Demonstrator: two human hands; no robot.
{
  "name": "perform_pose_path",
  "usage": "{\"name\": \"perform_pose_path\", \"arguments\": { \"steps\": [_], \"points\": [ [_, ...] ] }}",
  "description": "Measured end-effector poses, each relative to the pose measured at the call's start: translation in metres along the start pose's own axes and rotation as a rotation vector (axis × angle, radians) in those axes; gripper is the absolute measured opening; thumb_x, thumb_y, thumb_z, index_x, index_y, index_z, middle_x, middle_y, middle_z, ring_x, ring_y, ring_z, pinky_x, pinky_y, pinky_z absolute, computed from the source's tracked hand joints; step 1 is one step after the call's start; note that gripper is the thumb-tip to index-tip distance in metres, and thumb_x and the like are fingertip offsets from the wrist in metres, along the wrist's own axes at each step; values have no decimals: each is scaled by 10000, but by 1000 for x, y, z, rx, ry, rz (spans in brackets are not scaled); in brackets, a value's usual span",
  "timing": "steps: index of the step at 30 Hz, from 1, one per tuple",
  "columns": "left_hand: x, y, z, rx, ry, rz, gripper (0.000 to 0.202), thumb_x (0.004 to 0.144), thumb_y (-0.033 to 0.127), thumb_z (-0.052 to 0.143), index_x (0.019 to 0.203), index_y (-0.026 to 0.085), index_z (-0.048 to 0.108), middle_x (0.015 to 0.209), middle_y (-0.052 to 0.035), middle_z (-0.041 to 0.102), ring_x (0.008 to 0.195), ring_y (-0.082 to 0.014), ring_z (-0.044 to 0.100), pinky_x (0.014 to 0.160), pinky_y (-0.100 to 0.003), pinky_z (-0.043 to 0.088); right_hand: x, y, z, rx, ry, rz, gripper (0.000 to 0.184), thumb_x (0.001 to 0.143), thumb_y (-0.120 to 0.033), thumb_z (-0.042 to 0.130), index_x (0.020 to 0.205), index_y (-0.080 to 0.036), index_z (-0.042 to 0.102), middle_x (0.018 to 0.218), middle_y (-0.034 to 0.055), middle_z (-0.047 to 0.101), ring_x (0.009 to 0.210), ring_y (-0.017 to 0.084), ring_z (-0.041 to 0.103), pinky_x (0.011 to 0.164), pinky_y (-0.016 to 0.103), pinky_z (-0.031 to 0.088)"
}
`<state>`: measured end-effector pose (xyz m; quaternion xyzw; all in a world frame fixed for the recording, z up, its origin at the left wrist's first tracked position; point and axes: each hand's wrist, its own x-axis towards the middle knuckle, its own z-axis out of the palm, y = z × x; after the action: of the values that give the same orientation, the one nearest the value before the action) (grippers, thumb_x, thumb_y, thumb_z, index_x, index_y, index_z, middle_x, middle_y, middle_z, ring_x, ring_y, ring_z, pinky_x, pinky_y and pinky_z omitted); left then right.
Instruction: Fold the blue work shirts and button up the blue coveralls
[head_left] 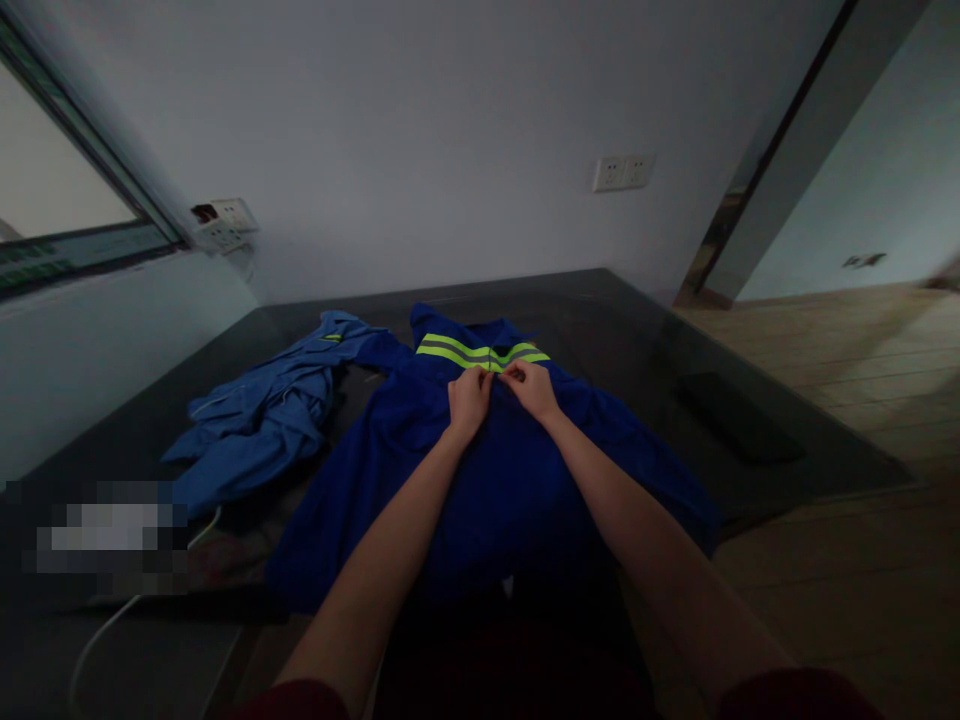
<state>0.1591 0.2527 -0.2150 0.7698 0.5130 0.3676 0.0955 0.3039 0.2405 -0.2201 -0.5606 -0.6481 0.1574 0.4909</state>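
A royal-blue work jacket point(495, 490) lies spread on the dark table, its collar toward the wall and its sleeves out to both sides. Across its chest runs a yellow-green and grey reflective stripe point(454, 350). At the front opening, just below the stripe, my left hand point(470, 398) pinches the jacket's edge. Close beside it, my right hand point(529, 388) pinches the cloth on the other side of the opening. Whether a button or a zip sits between the fingertips is too small to tell.
A crumpled lighter-blue garment point(262, 400) lies left of the jacket. On the right of the dark table point(592, 300) rests a flat black object point(739, 418). A white cable point(112, 618) trails over the near-left edge. Wall sockets point(624, 173) are behind.
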Motion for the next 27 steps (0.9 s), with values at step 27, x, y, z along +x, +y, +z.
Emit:
{"name": "perform_pose_path", "arguments": {
  "steps": [27],
  "points": [
    [33, -32, 8, -439, -55, -193, 146, 784, 279, 608, 774, 152, 679, 741, -31, 687, 716, -158, 618, 686, -252, 469, 7, -27, -57, 361, 135, 97, 237, 785, -426, 598, 805, -191, 574, 652, 6, 616, 560, 136, 587, 542, 254, 494]
  ]
}}
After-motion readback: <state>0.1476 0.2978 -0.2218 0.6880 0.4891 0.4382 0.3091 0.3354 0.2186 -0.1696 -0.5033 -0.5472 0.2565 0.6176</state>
